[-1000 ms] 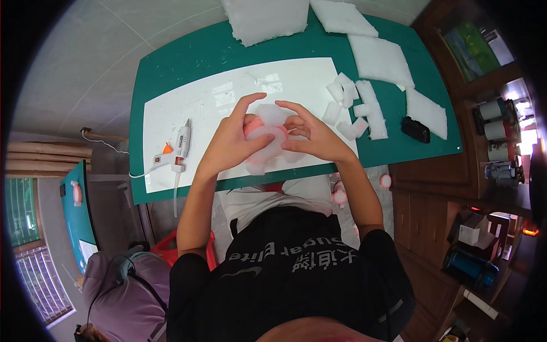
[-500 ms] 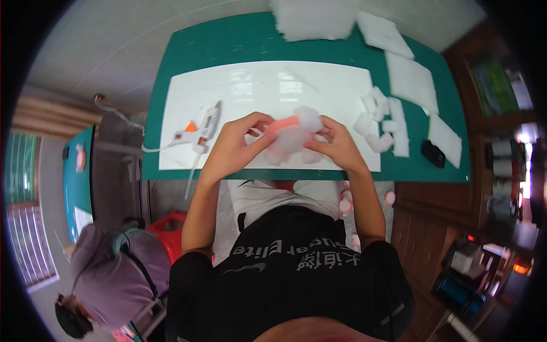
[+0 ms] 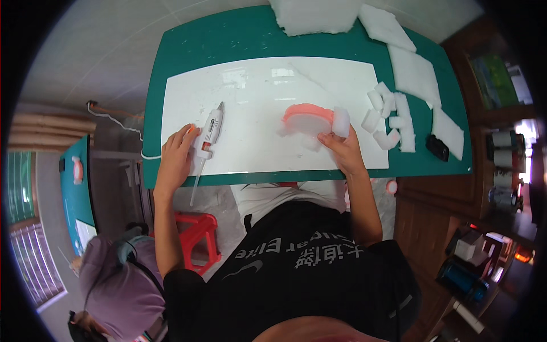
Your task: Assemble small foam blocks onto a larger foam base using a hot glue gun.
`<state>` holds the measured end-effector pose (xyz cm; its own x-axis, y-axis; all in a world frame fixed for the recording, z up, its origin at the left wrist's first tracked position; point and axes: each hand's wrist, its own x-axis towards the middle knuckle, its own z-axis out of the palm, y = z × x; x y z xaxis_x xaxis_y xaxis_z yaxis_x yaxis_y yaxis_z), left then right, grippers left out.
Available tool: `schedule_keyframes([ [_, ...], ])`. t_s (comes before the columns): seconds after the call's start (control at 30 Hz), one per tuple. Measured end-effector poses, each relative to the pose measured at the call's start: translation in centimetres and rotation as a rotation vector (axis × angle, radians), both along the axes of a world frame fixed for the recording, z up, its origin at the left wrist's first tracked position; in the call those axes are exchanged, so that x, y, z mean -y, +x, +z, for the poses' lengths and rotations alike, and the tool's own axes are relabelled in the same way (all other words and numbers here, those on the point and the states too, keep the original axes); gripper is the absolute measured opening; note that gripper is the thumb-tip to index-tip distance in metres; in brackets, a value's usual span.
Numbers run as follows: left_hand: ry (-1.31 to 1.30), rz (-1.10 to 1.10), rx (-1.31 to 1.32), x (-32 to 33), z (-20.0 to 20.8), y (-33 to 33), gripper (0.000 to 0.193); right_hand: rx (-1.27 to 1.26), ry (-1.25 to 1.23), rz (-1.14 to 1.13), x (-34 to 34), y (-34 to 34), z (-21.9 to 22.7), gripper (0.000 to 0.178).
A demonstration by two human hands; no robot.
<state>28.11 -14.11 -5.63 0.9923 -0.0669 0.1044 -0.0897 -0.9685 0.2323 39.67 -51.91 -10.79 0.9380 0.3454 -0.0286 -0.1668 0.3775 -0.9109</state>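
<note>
My left hand (image 3: 180, 149) is closed over the handle of a white hot glue gun (image 3: 212, 126). The gun lies on the white board, its nozzle facing the far side and a clear glue stick (image 3: 198, 183) jutting past the near table edge. Right of the board's middle, my right hand (image 3: 346, 149) pinches a round piece with a pink rim (image 3: 310, 108) and a pale flat face. White fluffy padding tufts stick out from its right side and lower edge. My right fingertips are partly hidden by the padding.
The white board (image 3: 250, 159) lies on a green table (image 3: 228, 40). Cut white padding blocks (image 3: 373, 121) and larger padding sheets (image 3: 413, 74) spread along the right and far sides. A black object (image 3: 437, 147) sits at right. A red stool (image 3: 208, 242) and another person (image 3: 119, 285) are at lower left.
My left hand has let go of the pink-rimmed piece and moved left onto the glue gun's handle. My right hand has shifted slightly right, holding the piece alone.
</note>
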Motion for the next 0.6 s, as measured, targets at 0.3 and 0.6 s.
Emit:
schedule_keyframes([
  [0.3, -0.088, -0.093, -0.118, -0.6, 1.7, 2.1, 0.047, -0.073, 0.067, 0.020, 0.8, 0.2, -1.6, 0.048],
  [0.6, -0.656, -0.123, -0.105, 0.9, 3.8, 1.4, 0.037, 0.054, -0.134, 0.076, -0.1, -0.5, 0.5, 0.045],
])
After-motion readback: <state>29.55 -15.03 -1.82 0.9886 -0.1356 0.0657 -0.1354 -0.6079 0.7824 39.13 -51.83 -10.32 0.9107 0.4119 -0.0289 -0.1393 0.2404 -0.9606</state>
